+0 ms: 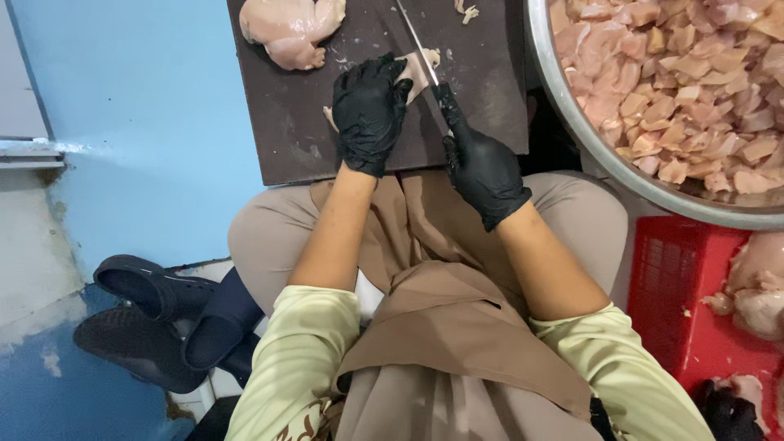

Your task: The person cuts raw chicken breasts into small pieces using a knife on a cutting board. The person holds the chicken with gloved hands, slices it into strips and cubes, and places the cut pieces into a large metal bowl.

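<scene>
A dark brown cutting board (310, 122) lies across my knees. On it my left hand (370, 110), in a black glove, presses down on a pale piece of raw chicken (419, 69). My right hand (482, 163), also gloved in black, grips the handle of a knife (418, 41) whose thin blade runs up the board and rests against the chicken piece beside my left fingers. A larger whole piece of raw chicken (290, 26) lies at the board's far left corner. A small scrap (467, 11) sits near the top edge.
A large steel bowl (572, 114) heaped with cut chicken chunks stands at the right. Below it a red plastic crate (682, 286) holds more raw chicken (759, 286). Dark rubber clogs (155, 314) lie on the blue floor at the lower left.
</scene>
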